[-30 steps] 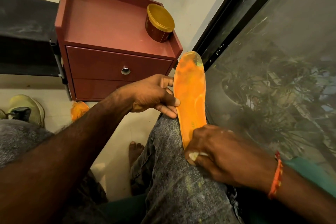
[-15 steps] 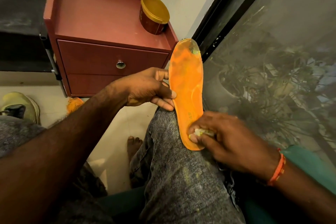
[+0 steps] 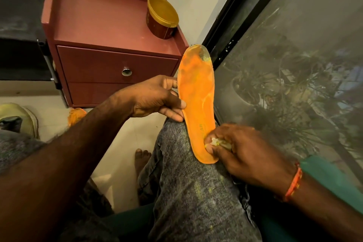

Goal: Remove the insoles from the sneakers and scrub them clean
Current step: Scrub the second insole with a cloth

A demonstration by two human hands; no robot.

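An orange insole (image 3: 196, 92) lies along my right knee, toe end pointing away, with a grey dirty patch at the toe. My left hand (image 3: 157, 98) grips its left edge at the middle, thumb and fingers pinching it. My right hand (image 3: 241, 153) presses a small pale scrubbing pad (image 3: 220, 141) against the heel end of the insole. A second orange insole (image 3: 75, 116) lies on the floor under the cabinet. A yellow-green sneaker (image 3: 21, 118) sits on the floor at the far left.
A red-brown cabinet (image 3: 98, 25) with one drawer stands ahead, a gold-lidded round tub (image 3: 162, 17) on its top. A dark-framed window (image 3: 294, 65) runs along the right. A black bench (image 3: 17, 35) is at the left. My bare foot (image 3: 142, 160) rests on the pale floor.
My right hand with the pad has slid up the heel end of the insole from its lowest tip. The left hand keeps its grip on the insole's edge.
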